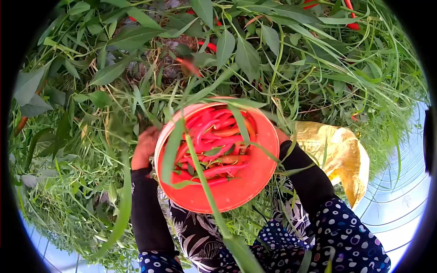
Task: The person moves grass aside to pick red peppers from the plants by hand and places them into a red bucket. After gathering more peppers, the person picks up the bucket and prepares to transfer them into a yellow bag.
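The left hand [145, 144] presses against the left rim of an orange bucket [227, 200], fingers curled closed on its edge. The right hand [282, 135] meets the opposite rim - mostly hidden, so I cannot tell how its fingers sit. The bucket, held between both hands among pepper plants [246, 54], carries red chillies [218, 136]. A yellow bag [339, 152] lies just beside the right forearm.
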A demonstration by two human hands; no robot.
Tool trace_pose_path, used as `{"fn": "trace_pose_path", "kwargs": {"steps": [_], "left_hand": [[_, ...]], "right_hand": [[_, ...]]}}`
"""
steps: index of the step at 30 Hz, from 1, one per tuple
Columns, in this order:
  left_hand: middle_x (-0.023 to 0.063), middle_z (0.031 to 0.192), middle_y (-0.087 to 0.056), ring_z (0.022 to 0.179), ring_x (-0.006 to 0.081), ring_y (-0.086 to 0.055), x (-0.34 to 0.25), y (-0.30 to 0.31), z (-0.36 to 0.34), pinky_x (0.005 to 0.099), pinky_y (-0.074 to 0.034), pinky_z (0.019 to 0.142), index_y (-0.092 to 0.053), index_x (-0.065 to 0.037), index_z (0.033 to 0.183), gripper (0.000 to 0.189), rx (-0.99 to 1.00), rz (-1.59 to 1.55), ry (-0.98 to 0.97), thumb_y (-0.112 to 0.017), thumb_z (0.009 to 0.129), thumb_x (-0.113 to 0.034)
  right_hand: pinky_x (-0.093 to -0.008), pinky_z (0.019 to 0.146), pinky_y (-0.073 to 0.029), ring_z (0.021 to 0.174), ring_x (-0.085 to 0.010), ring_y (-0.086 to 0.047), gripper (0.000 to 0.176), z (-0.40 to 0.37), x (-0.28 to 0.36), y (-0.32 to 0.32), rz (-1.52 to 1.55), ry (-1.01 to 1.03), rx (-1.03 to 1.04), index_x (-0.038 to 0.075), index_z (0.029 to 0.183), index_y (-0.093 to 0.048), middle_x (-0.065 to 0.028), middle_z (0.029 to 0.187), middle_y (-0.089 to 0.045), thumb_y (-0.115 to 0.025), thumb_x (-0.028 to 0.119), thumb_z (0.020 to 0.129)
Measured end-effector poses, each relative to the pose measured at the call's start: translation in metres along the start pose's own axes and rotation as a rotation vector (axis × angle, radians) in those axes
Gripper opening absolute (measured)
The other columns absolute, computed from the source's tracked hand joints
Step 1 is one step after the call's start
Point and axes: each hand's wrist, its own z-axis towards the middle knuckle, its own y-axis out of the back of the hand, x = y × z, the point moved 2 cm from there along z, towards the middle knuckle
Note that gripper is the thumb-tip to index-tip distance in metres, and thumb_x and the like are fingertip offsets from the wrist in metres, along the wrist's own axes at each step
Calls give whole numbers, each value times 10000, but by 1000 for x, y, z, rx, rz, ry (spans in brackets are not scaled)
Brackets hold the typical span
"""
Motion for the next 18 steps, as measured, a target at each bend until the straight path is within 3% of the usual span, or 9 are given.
{"fn": "trace_pose_path", "kwargs": {"steps": [3,9,12,13,14,16,17,18], "left_hand": [[159,1094,-573,1072,311,-525,57,-42,-41,357,-405,921,-488,-66,1223,445,-119,-33,41,-504,845,-301],[169,1152,-545,1121,345,-482,72,-78,-86,381,-372,960,-434,-78,1276,490,-336,70,97,-510,834,-275],[174,1181,-531,1145,362,-461,75,-78,-119,393,-355,980,-408,-84,1302,517,-411,366,60,-513,828,-262],[181,1263,-474,1189,404,-398,80,-75,-128,429,-298,1019,-323,-113,1354,607,-281,659,-70,-543,795,-197],[181,1257,-482,1177,386,-423,91,-71,-146,415,-319,1006,-369,-111,1327,580,-301,304,72,-556,779,-144],[185,1245,-497,1172,365,-442,101,-70,-176,393,-340,991,-405,-126,1308,548,-278,-182,167,-539,778,-101],[183,1155,-558,1079,327,-531,89,-73,-195,350,-375,958,-491,-63,1230,466,-317,-75,179,-490,771,15],[176,1142,-565,1094,323,-516,92,-77,-204,347,-360,968,-529,-73,1194,432,-319,124,187,-496,773,14]], "right_hand": [[-283,861,-461,976,-177,-574,415,-3,-3,9,6,-11,-46,-7,1267,-436,-101,1102,-590,-507,126,880],[-283,857,-464,966,-179,-578,413,-23,-18,19,46,-23,-178,-8,1265,-437,-103,1097,-592,-507,120,878],[-283,855,-466,962,-180,-581,413,-1,-1,17,79,-20,-235,-8,1264,-438,-105,1095,-593,-507,117,877],[-279,834,-476,909,-182,-597,398,-11,9,18,150,-20,-198,-19,1238,-464,-112,1076,-603,-505,57,850],[-272,823,-475,885,-179,-601,398,-22,20,14,232,-15,-221,-18,1224,-485,-109,1058,-611,-488,5,827],[-267,828,-466,930,-177,-592,374,-52,54,-7,-110,40,-313,-19,1210,-495,-117,1101,-593,-476,26,839],[-267,828,-466,930,-177,-592,374,-59,68,-19,-117,28,-310,-19,1210,-495,-117,1101,-593,-476,26,839],[-279,845,-455,967,-207,-580,370,-67,84,-33,-361,301,-292,-23,1200,-499,-138,1131,-576,-490,55,838]]}}
